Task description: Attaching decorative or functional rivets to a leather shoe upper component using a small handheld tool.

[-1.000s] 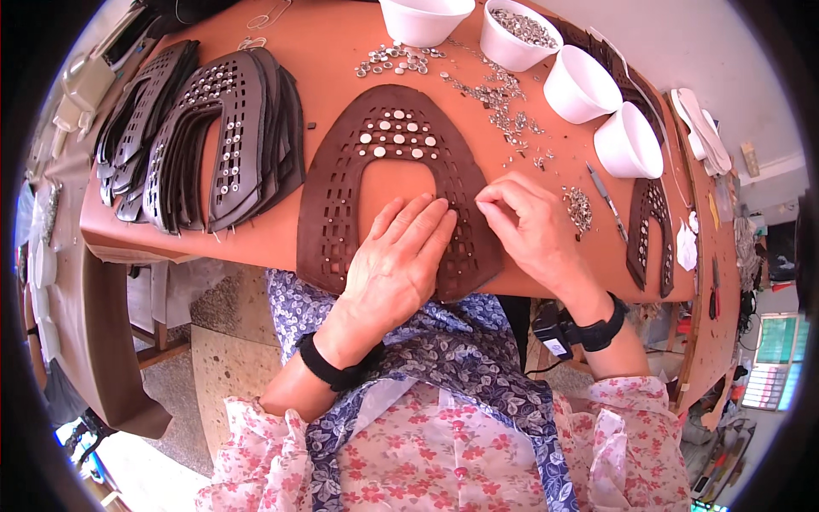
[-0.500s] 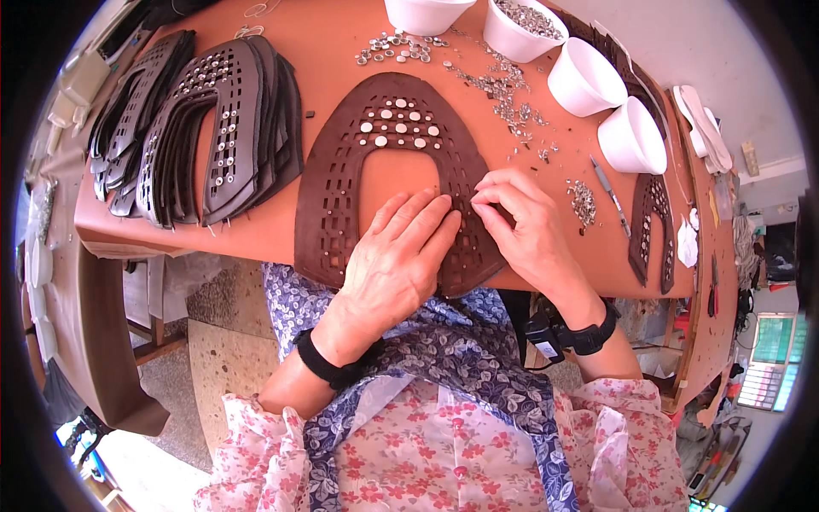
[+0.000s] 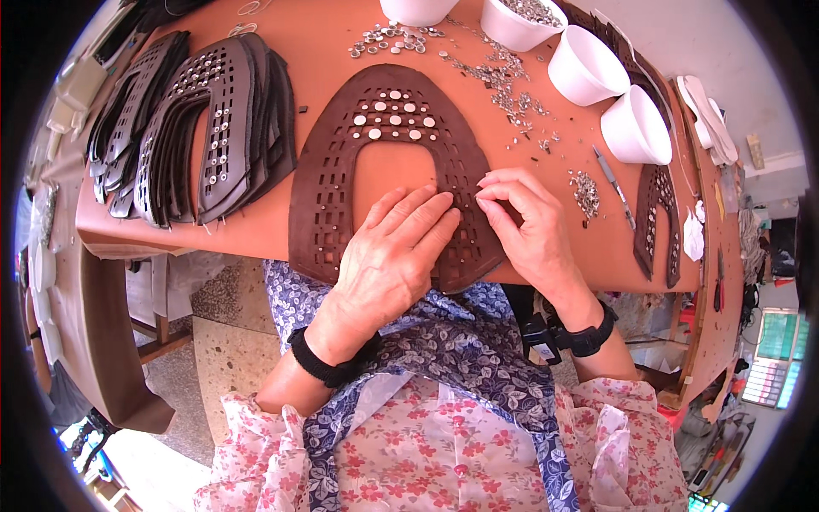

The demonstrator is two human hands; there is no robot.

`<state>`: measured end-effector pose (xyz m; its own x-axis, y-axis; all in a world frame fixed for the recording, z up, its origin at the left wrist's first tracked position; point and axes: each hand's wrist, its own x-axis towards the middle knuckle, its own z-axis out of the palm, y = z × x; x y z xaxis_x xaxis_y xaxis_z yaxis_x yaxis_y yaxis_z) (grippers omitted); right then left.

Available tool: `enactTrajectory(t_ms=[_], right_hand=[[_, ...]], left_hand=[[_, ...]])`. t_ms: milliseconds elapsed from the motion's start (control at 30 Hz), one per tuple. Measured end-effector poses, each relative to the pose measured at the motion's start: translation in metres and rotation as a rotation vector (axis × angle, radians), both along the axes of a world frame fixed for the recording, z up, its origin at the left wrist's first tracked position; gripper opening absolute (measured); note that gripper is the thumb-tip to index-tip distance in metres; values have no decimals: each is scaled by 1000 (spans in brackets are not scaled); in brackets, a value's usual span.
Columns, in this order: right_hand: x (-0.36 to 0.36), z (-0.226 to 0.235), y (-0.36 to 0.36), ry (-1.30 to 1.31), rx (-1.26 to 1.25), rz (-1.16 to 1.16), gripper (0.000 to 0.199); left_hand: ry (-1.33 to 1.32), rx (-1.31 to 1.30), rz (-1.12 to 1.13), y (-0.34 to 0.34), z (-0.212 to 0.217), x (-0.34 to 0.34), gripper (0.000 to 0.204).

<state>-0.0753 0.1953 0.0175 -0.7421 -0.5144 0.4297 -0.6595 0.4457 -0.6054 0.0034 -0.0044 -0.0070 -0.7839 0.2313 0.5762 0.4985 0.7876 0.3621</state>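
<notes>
The right hand (image 3: 533, 229) has its thumb and forefinger pinched together at the inner edge of the brown leather piece (image 3: 388, 162), on the right limb of its horseshoe shape; whatever sits between the fingertips is too small to make out, possibly a stud. The left hand (image 3: 388, 256) lies flat and open beside it, palm down, fingers spread over the same limb and pressing it to the orange table (image 3: 324, 51). The leather piece is cut with rows of square holes and carries round silver studs across its arch; its lower ends reach the table's near edge. Loose metal studs (image 3: 503, 72) lie scattered just beyond it. Farther right stand white bowls (image 3: 636, 128), with a pen-like tool (image 3: 614, 175) below them. To the left sits a stack of dark studded leather pieces (image 3: 205, 128).
</notes>
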Motion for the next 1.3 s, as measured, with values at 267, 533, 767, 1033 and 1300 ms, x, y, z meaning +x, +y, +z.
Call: enactTrajectory(t_ms=[267,533,767,1033,1300], right_hand=[[3,-3,1,-10,-36,-27,7],[3,-3,0,2,-26,-29,7],[4,-3,0,8,-31,-32,7],[4,-5,0,21,-30,-38,8],[4,-4,1,2,-8,-39,9]], left_hand=[[70,134,-5,-2,-2,0,33],[64,174,3,-3,-2,0,32],[62,141,17,-1,-2,-1,34],[60,121,14,-1,-4,-1,35],[70,134,28,1,-4,-2,35]])
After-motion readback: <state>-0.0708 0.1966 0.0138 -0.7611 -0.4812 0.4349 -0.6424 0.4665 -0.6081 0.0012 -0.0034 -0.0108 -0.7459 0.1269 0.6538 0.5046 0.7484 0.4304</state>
